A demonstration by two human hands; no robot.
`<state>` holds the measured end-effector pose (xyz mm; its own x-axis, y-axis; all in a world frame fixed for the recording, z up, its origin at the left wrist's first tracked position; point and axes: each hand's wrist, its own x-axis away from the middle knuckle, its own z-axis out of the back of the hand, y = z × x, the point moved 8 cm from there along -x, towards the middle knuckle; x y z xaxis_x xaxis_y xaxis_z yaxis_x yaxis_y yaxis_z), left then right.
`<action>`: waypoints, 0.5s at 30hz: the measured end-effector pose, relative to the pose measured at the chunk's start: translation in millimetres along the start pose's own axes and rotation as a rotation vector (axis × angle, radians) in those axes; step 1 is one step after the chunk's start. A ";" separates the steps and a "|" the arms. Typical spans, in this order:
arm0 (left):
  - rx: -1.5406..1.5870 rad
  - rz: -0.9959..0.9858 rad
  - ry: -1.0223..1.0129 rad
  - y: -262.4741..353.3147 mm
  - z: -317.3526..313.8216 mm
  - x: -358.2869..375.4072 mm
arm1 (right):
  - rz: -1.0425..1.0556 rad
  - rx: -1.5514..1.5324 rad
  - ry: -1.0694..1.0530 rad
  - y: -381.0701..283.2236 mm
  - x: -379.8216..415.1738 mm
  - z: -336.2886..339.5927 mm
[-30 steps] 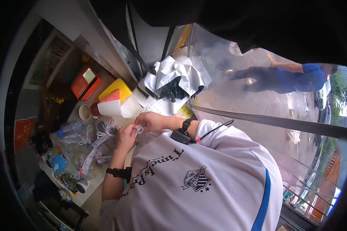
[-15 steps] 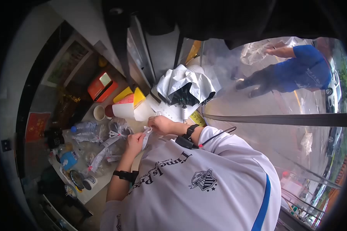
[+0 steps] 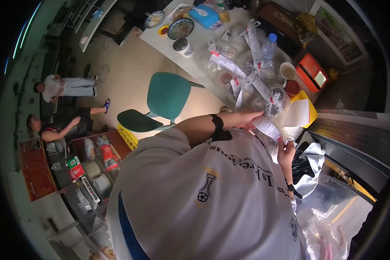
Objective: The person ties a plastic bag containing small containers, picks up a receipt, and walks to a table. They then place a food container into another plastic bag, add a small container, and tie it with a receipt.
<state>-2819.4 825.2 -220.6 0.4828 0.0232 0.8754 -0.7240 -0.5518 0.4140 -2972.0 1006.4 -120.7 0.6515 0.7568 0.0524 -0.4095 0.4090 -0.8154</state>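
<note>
In the head view, my left hand [image 3: 252,120] pinches one end of a white printed paper slip [image 3: 265,128]. My right hand [image 3: 286,151] is closed at the slip's other end, beside crumpled clear plastic [image 3: 289,135]. The slip stretches between both hands, its print showing. Just beyond them stands a knotted clear plastic bag [image 3: 274,103] with a dark-lidded container inside. More tied bags with long printed slips [image 3: 229,65] lie on the table [image 3: 160,38].
A clear bottle [image 3: 269,47], paper cup [image 3: 286,70], orange machine [image 3: 313,73] and yellow box [image 3: 311,113] stand beyond. A green chair [image 3: 167,95] is left of the table. Two people [image 3: 65,86] are at far left. A silver umbrella [image 3: 310,169] lies right.
The view has turned left, bringing in the chair, the room and the two people. The slip, bunched between my hands before, is now spread out with its print visible.
</note>
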 end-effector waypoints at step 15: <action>-0.006 -0.619 0.023 39.2 12.3 -9.0 | -0.171 -0.056 0.080 11.0 11.1 0.4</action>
<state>-2846.0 793.1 -215.3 0.8034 0.3558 0.4775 -0.3160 -0.4250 0.8483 -2969.5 1019.5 -128.8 0.7584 0.6348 0.1482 -0.2543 0.4974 -0.8294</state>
